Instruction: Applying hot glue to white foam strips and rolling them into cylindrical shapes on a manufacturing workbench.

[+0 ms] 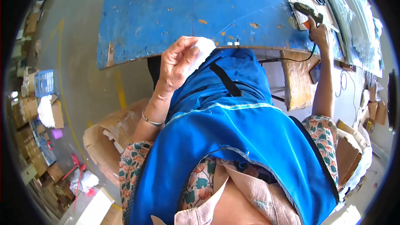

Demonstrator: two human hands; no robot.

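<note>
The person stands at a worn blue table (166,12), and both hands are busy. The left hand (177,60) is lifted at the near edge of the table, at about 11 o'clock from the blue apron (233,133). Its fingers are curled and pinch a small white piece (202,50), maybe foam or folded cloth; I cannot tell the material. The piece looks soft, pale and a little crushed at the side where the fingers press, and it sticks out to the right of the hand, over the table edge.

To do this step well, I think the left hand should hold the piece lightly, only at one end, so the free end stays in shape. It is also better to bring the piece flat onto the table before the tool comes close, and to keep the fingertips away from the tip of the tool.

Further right, at about 1 o'clock, the right hand (318,31) is closed around the handle of a dark tool (307,11) with an orange trigger. It looks like a glue gun, and its black cord (291,59) hangs under the table edge. The tool rests on a scrap of cardboard (298,0). The cord should hang free, so that it does not pull the tool aside.
</note>
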